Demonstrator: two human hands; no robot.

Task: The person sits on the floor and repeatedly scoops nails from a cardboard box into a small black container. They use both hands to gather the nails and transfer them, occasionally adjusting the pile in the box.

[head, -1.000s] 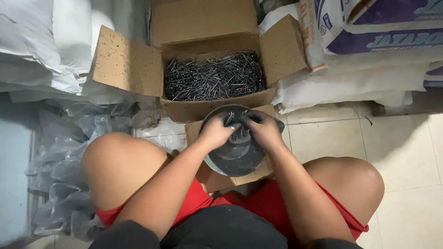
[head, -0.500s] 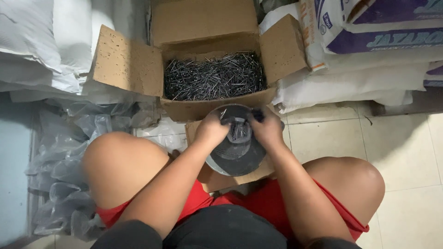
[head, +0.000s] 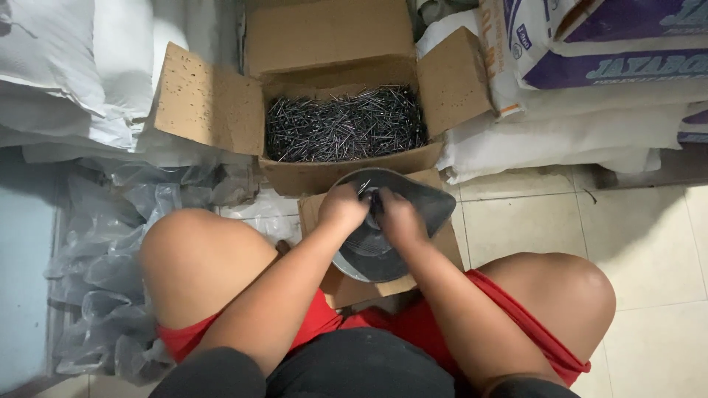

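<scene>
I sit on the floor with a dark metal pan (head: 424, 203) in front of my knees, resting on a cardboard flap (head: 313, 210). My left hand (head: 343, 206) and my right hand (head: 398, 216) are both down inside the pan, fingers closed and nearly touching each other. A few dark nails show between them near the pan's far rim. What each fist holds is hidden. Just beyond the pan stands an open cardboard box (head: 332, 173) filled with several dark nails (head: 346, 125).
Crumpled clear plastic bags (head: 110, 265) lie at my left knee. White sacks (head: 74, 66) are piled at the left, and printed white sacks (head: 590, 88) are stacked at the right. Pale floor tiles (head: 641, 243) stretch to the right of my knee.
Both hands have drawn closer together inside the pan and moved toward its far rim. The pan has tilted slightly, its right side showing more.
</scene>
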